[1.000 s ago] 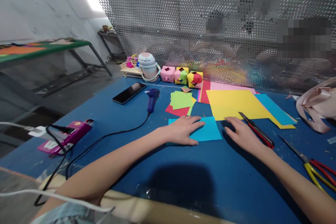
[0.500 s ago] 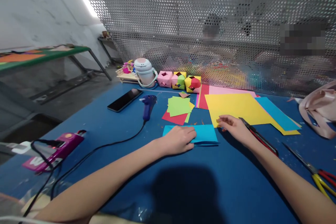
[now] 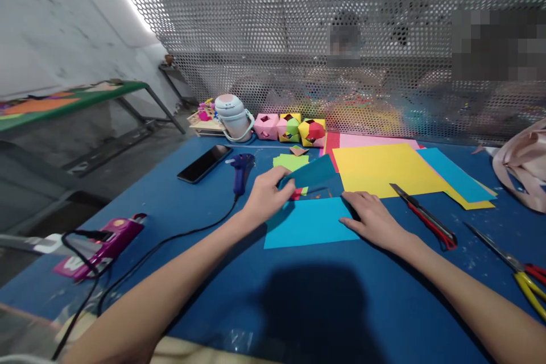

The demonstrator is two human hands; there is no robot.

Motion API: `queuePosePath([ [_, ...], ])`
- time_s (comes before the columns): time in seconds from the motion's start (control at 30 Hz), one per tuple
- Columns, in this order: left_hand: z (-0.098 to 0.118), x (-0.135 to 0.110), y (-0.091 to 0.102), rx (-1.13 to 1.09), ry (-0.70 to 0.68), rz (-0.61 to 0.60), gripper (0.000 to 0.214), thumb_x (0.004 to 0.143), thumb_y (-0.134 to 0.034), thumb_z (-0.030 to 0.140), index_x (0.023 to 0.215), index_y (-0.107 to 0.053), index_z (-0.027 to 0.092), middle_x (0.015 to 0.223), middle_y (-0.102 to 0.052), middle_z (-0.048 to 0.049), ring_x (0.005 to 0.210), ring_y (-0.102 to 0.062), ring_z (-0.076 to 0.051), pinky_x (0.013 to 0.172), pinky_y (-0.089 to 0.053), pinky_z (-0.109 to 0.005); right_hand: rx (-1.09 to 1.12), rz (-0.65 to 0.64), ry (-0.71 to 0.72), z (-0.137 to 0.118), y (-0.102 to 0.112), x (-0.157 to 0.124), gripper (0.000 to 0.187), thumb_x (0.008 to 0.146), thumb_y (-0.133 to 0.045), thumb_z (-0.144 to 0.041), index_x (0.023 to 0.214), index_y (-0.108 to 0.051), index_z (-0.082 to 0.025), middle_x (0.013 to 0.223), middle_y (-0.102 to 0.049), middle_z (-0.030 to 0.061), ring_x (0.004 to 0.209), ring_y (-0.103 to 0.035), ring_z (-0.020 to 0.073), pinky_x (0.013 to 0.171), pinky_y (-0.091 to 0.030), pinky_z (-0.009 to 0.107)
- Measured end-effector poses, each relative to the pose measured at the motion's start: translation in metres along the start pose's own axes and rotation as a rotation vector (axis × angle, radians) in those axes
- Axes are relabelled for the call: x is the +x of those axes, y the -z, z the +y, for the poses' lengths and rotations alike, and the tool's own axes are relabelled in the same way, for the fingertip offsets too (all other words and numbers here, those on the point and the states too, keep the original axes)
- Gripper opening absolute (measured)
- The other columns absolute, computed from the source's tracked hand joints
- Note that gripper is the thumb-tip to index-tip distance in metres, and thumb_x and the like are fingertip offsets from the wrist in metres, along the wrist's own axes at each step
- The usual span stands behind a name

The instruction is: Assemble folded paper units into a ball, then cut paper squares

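Behind it all stands a grey perforated metal screen (image 3: 222, 28), and before it spreads the blue worktop (image 3: 205, 307). On that, a large rectangular yellow paper sheet (image 3: 384, 168) lies flat, just beyond the action. And here's the centre of it: a bright blue rectangular paper sheet (image 3: 315, 224), flat on the worktop, near edge towards the person. The right hand (image 3: 375, 219) is on its right end, palm down, grip released, fingers resting rather than holding. Over to the left hand (image 3: 271, 190): its grip is clasping a darker blue piece of paper (image 3: 315, 173), raised and tilted beyond the flat sheet; whether the two join is hidden by the hand. Off to the right, pointed metal scissors with red and yellow handles (image 3: 514, 264); nearer the right hand, a red-and-black box cutter (image 3: 426, 219). Left side now, a black rectangular phone (image 3: 205, 164) lies near a blue plastic glue gun (image 3: 240, 173), and lime-green paper squares (image 3: 284, 160) peek out, partly covered by the raised piece.
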State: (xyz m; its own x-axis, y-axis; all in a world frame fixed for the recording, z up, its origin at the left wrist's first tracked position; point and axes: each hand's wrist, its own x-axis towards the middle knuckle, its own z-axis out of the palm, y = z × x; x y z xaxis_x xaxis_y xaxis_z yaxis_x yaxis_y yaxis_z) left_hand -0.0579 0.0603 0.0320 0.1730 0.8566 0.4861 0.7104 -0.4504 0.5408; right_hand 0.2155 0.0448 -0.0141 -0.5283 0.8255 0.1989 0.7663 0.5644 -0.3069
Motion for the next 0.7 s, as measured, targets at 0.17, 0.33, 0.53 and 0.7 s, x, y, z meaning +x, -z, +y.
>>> queuePosePath([
  [0.17, 0.001, 0.003, 0.006, -0.067, 0.062, 0.078, 0.017, 0.082, -0.046, 0.028, 0.072, -0.054, 0.017, 0.065, -0.053, 0.0017, 0.060, -0.046, -0.011, 0.059, -0.035, -0.023, -0.003, 0.015, 0.029, 0.000, -0.004, 0.001, 0.035, 0.091, -0.053, -0.029, 0.123, -0.055, -0.014, 0.115, -0.064, 0.0160, 0.105, -0.058, 0.0312, 0.090, -0.047, 0.048],
  [0.33, 0.004, 0.002, 0.005, -0.097, 0.084, 0.071, 0.017, 0.081, -0.047, 0.031, 0.075, -0.055, 0.017, 0.071, -0.055, 0.0008, 0.065, -0.047, -0.013, 0.062, -0.037, -0.024, 0.072, 0.064, -0.012, 0.000, -0.007, 0.000, 0.049, 0.084, -0.063, -0.034, 0.127, -0.050, -0.015, 0.120, -0.060, 0.0164, 0.112, -0.054, 0.0318, 0.095, -0.046, 0.049],
  [0.53, 0.002, -0.002, -0.001, -0.253, 0.217, 0.107, 0.019, 0.083, -0.046, 0.035, 0.078, -0.054, 0.019, 0.068, -0.048, 0.0032, 0.064, -0.043, -0.012, 0.060, -0.036, -0.023, 0.087, 0.045, 0.058, 0.000, -0.011, 0.004, 0.043, 0.085, -0.062, -0.027, 0.126, -0.052, -0.017, 0.120, -0.061, 0.0157, 0.112, -0.055, 0.0305, 0.095, -0.047, 0.049],
  [0.7, 0.002, -0.002, -0.001, -0.282, 0.247, 0.091, 0.021, 0.084, -0.047, 0.038, 0.076, -0.053, 0.019, 0.069, -0.048, 0.0025, 0.065, -0.042, -0.013, 0.061, -0.035, -0.024, 0.067, 0.049, 0.067, 0.004, -0.013, 0.009, 0.029, 0.090, -0.052, -0.021, 0.118, -0.059, -0.019, 0.104, -0.065, 0.0130, 0.098, -0.060, 0.0279, 0.086, -0.051, 0.047],
])
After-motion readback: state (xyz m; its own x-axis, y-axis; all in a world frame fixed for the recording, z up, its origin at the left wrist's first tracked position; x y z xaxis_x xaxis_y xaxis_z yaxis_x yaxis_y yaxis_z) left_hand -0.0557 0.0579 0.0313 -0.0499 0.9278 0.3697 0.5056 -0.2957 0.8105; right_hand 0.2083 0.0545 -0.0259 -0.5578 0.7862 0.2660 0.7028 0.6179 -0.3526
